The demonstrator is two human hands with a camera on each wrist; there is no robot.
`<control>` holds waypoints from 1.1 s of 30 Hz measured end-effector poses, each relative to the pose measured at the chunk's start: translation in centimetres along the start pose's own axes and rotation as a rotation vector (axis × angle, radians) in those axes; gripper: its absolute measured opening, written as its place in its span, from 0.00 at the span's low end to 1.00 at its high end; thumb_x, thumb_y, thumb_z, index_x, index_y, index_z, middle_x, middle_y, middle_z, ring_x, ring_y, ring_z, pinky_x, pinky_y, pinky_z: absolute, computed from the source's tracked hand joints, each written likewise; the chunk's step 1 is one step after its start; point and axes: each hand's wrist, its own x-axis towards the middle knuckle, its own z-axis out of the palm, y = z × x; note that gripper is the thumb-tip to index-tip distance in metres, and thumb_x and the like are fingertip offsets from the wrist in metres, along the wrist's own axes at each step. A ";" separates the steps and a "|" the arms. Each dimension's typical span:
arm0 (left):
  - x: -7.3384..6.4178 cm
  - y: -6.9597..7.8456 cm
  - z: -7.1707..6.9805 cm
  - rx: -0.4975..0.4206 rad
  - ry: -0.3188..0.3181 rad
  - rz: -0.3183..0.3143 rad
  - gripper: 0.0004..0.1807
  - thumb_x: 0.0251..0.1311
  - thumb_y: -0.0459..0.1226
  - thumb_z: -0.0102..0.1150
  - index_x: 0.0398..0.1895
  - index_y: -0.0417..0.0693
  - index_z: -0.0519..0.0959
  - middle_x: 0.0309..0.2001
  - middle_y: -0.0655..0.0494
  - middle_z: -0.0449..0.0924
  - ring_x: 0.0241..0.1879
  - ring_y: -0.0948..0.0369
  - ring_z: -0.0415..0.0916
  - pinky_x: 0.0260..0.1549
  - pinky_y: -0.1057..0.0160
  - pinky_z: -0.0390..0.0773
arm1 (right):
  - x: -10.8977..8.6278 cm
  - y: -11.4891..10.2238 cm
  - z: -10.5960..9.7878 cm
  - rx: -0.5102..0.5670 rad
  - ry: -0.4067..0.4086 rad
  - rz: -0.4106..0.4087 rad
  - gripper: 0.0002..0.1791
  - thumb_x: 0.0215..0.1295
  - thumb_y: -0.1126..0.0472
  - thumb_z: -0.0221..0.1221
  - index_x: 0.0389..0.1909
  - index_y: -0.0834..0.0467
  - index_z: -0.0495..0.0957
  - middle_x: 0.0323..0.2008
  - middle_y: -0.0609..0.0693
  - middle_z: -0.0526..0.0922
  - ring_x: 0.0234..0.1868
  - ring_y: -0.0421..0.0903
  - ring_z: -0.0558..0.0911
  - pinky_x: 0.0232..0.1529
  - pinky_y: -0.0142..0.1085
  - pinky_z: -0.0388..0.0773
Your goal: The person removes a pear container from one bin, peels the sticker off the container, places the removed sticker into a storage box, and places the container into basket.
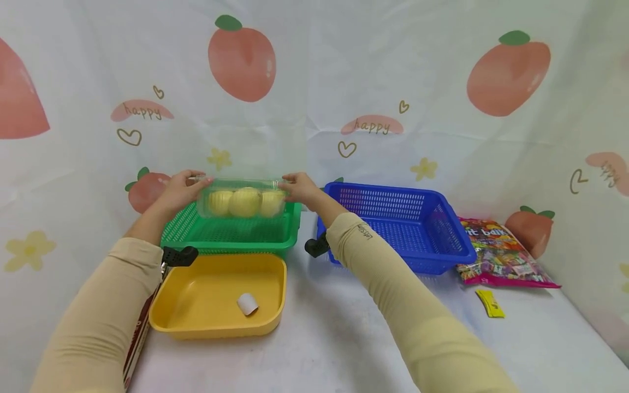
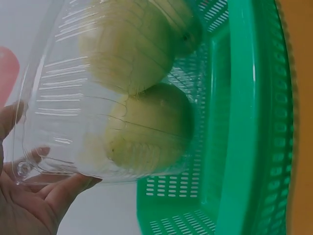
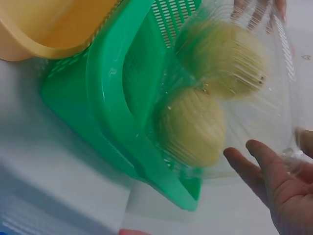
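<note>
A clear plastic box (image 1: 206, 206) with several round yellow-green fruits (image 1: 245, 202) inside is held up over the green basket (image 1: 226, 232). My left hand (image 1: 183, 191) grips its left end, thumb and fingers at the rim corner, as the left wrist view shows. At the opposite end my right hand (image 1: 302, 190) holds the right corner, with fingers (image 3: 264, 166) along the side wall and the thumb at the rim. Through the clear wall the fruits (image 2: 151, 127) rest low in the box, and the basket's slotted side (image 2: 171, 187) shows beneath them.
In front of the green basket stands a yellow bin (image 1: 211, 295) with a small white roll (image 1: 247, 304) inside. To the right are a blue basket (image 1: 408, 229), a candy bag (image 1: 506, 259) and a small yellow packet (image 1: 490, 303). A dark red box (image 1: 137, 341) lies by my left sleeve.
</note>
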 end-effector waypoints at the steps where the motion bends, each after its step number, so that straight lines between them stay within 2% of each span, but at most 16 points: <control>1: -0.1 0.0 0.0 0.016 0.006 -0.002 0.42 0.65 0.56 0.40 0.71 0.37 0.47 0.69 0.28 0.49 0.61 0.35 0.59 0.60 0.39 0.63 | 0.0 0.0 0.0 -0.003 -0.007 0.004 0.29 0.69 0.60 0.49 0.69 0.59 0.57 0.69 0.57 0.59 0.59 0.51 0.75 0.54 0.38 0.77; 5: -0.1 -0.6 0.0 0.070 0.019 -0.018 0.42 0.65 0.57 0.40 0.70 0.35 0.49 0.67 0.27 0.51 0.60 0.37 0.60 0.58 0.39 0.65 | -0.3 0.4 0.1 -0.012 -0.010 0.031 0.27 0.68 0.65 0.50 0.67 0.61 0.60 0.69 0.56 0.61 0.55 0.52 0.78 0.53 0.38 0.78; 10: -0.2 -1.4 0.3 0.074 0.033 -0.016 0.41 0.65 0.56 0.41 0.69 0.34 0.51 0.67 0.26 0.52 0.64 0.36 0.56 0.59 0.38 0.63 | -0.6 0.9 0.4 0.008 -0.004 0.039 0.25 0.66 0.69 0.51 0.64 0.63 0.64 0.63 0.61 0.69 0.52 0.53 0.80 0.55 0.41 0.76; 18: -0.1 -2.5 1.0 0.123 0.030 -0.042 0.40 0.66 0.55 0.42 0.68 0.33 0.52 0.65 0.26 0.56 0.61 0.36 0.61 0.56 0.39 0.68 | -0.4 1.7 0.9 -0.064 0.011 0.048 0.24 0.64 0.68 0.54 0.62 0.63 0.68 0.59 0.62 0.73 0.49 0.53 0.82 0.55 0.42 0.76; 24: 0.0 -3.7 0.9 0.110 -0.046 -0.083 0.45 0.62 0.58 0.45 0.69 0.31 0.51 0.63 0.25 0.58 0.52 0.39 0.72 0.50 0.48 0.76 | -0.7 1.9 1.1 -0.076 0.030 0.046 0.23 0.64 0.66 0.55 0.60 0.62 0.70 0.63 0.60 0.68 0.47 0.53 0.83 0.53 0.41 0.78; 28: -0.1 -4.2 0.8 0.098 -0.091 -0.073 0.48 0.61 0.60 0.46 0.69 0.30 0.49 0.65 0.24 0.54 0.55 0.37 0.69 0.53 0.47 0.75 | -0.7 2.2 1.2 -0.052 0.035 0.037 0.22 0.63 0.66 0.56 0.59 0.62 0.70 0.63 0.59 0.67 0.45 0.55 0.83 0.48 0.39 0.80; 30: -0.2 -4.2 0.9 0.136 -0.088 -0.071 0.46 0.63 0.58 0.44 0.69 0.30 0.49 0.65 0.24 0.53 0.58 0.36 0.65 0.54 0.45 0.72 | -0.7 2.4 1.4 -0.107 0.035 0.018 0.22 0.62 0.65 0.57 0.58 0.62 0.71 0.60 0.60 0.71 0.43 0.55 0.84 0.44 0.38 0.82; 31: -0.4 -4.2 0.9 0.153 -0.097 -0.078 0.45 0.64 0.58 0.42 0.69 0.30 0.47 0.66 0.24 0.51 0.61 0.34 0.60 0.57 0.41 0.68 | -0.7 2.5 1.6 -0.165 0.037 0.001 0.22 0.62 0.64 0.58 0.58 0.61 0.72 0.58 0.59 0.73 0.43 0.55 0.84 0.42 0.36 0.82; 33: -0.6 -4.3 1.0 0.199 -0.097 -0.082 0.42 0.67 0.55 0.40 0.70 0.30 0.47 0.66 0.23 0.50 0.63 0.33 0.56 0.58 0.38 0.65 | -0.7 2.8 1.9 -0.305 0.043 -0.041 0.22 0.61 0.61 0.60 0.57 0.60 0.73 0.55 0.58 0.77 0.45 0.53 0.83 0.41 0.36 0.82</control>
